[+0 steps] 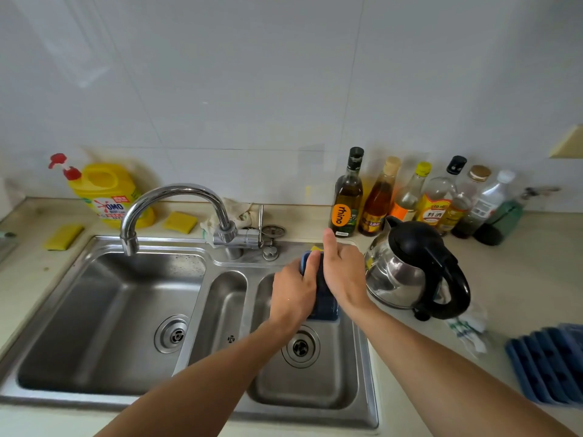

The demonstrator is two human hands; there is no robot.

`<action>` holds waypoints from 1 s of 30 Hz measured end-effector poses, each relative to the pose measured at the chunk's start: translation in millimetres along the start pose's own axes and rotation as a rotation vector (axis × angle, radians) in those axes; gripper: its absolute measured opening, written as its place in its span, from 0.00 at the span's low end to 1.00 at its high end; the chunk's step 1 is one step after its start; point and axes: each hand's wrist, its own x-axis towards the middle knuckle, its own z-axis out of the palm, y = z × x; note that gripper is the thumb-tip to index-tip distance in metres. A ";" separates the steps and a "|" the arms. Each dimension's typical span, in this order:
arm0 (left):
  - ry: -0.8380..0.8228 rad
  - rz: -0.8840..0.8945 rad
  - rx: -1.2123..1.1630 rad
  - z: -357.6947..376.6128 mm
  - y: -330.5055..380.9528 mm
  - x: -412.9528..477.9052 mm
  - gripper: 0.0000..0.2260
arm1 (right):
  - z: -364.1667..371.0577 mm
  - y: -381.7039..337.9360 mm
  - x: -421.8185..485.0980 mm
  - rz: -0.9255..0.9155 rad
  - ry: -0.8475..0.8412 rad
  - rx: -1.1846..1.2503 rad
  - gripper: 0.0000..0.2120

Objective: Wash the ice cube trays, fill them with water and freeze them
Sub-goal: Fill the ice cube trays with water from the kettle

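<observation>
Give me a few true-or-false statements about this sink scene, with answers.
1. The left hand grips a blue tray over the right basin. True.
2. Water runs from the tap. False: no stream shows, and its spout hangs over the left basin.
3. The kettle stands in the left basin. False: it stands on the counter.
4. More trays lie on the counter at the right. True.
</observation>
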 end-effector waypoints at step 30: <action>0.146 0.450 0.209 -53.7 3.4 31.3 0.27 | -25.0 -11.4 -16.8 0.015 -0.675 0.054 0.14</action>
